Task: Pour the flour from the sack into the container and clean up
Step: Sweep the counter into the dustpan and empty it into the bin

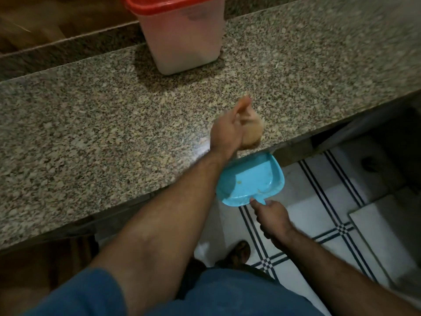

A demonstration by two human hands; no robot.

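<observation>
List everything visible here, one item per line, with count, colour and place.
container: one, translucent white with red lid, far side of the counter
counter: one, speckled grey granite, across the frame
dustpan: one, light blue, held just below the counter's front edge
cloth: one, pale orange, blurred, on the counter near its edge
floor: white tiles with dark stripes, lower right
left hand: on the cloth
right hand: grip on the dustpan handle

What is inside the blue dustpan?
The dustpan looks nearly empty: only a few small pale specks show. Its left corner is hidden by the left forearm.
</observation>
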